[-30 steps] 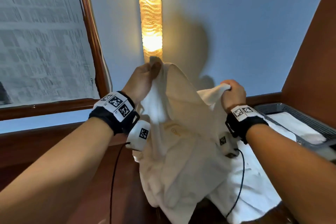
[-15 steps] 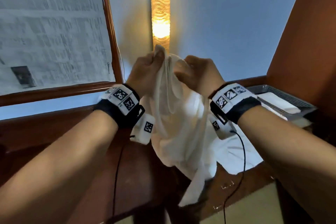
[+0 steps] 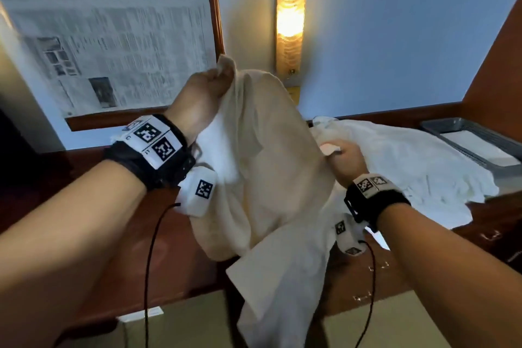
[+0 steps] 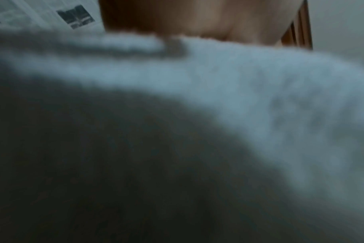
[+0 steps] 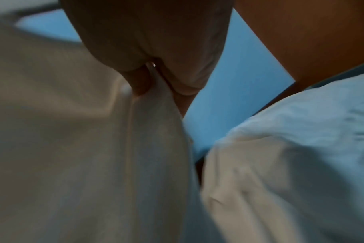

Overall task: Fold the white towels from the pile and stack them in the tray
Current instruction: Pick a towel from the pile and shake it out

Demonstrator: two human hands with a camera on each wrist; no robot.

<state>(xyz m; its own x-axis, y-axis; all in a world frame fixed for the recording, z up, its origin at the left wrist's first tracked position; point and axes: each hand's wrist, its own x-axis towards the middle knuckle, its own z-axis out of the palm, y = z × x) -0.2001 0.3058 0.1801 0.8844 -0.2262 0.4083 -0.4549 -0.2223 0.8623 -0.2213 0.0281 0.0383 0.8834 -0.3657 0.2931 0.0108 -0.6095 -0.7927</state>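
Holding a white towel [image 3: 268, 155] up in the air, the person has their left hand [image 3: 202, 99] raised high with its fingers pinching one corner, while the right hand [image 3: 343, 159] sits lower and off to the side, closed around another bit of the edge; the right-wrist view shows a thumb and finger nipping the cloth between them. I would judge the hands are set apart like this so the towel hangs open and its corners can be found before the first fold. The rest droops down past the edge of the wooden counter [image 3: 141, 248]. Behind the right hand lies the pile [image 3: 409, 161] of rumpled towels, and beyond it, at the far right, the tray [image 3: 440, 128] already holds a flat folded one.
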